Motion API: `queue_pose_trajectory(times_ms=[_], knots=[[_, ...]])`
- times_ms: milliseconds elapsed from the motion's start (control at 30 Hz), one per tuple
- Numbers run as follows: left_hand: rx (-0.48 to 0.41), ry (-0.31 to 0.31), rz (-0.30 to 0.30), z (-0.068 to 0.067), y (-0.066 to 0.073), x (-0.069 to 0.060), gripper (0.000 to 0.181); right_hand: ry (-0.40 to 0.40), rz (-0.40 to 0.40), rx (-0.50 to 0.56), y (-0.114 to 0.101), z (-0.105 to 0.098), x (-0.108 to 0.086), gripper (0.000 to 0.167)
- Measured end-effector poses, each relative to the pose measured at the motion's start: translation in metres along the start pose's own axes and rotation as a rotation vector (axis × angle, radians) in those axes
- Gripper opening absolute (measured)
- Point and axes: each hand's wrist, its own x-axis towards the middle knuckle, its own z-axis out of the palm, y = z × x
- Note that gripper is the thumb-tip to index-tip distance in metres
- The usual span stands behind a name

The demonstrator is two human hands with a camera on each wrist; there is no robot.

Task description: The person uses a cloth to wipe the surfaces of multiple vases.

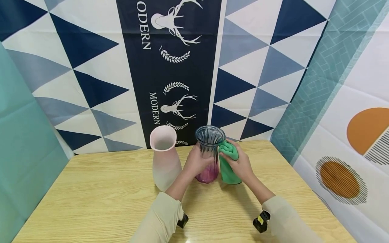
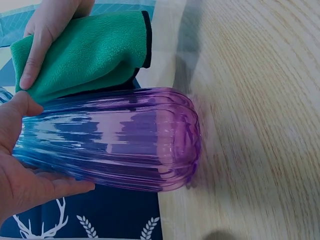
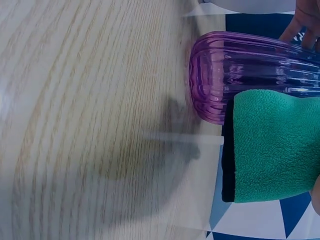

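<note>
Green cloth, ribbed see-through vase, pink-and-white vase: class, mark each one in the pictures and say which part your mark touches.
Green cloth (image 3: 275,147): right wrist view, on its fuzzy outer face.
Ribbed see-through vase (image 2: 127,137): left wrist view, on its ribbed side.
Pink-and-white vase (image 1: 166,168): head view, on its body below the rim.

Blue-to-purple vase (image 2: 135,135); green cloth (image 2: 87,55), black-edged.

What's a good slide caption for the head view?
Left hand grips a ribbed vase while the right hand holds a green cloth beside it.

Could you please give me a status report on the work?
Left hand gripping ribbed vase. Right hand holding green cloth beside it. Pale vase alongside, nothing visibly blocking.
</note>
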Motion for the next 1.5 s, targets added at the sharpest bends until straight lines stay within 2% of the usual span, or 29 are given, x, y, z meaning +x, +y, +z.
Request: queue_pose_trajectory(times_ms=[167,500,933,1167,1367,1500], knots=[[-0.03,-0.012,-0.001,-0.001,-0.001,0.0,0.067,0.015,-0.007,0.014,-0.003,0.001,0.001,0.057],[-0.081,-0.024,-0.006,0.002,0.0,0.0,0.064,-0.01,-0.006,0.026,-0.002,0.006,0.001,0.054],[-0.054,-0.008,0.008,0.001,-0.003,0.002,0.063,-0.094,0.006,-0.029,0.008,0.009,-0.005,0.053],[-0.058,0.002,0.008,0.003,-0.002,0.003,0.061,-0.141,0.04,-0.046,0.015,0.01,-0.012,0.052],[-0.102,0.008,0.028,0.003,-0.001,0.003,0.068,-0.177,0.038,-0.082,0.022,0.012,-0.017,0.051],[-0.108,0.026,0.02,0.003,0.0,0.002,0.078,-0.189,0.03,-0.103,0.024,0.013,-0.018,0.051]])
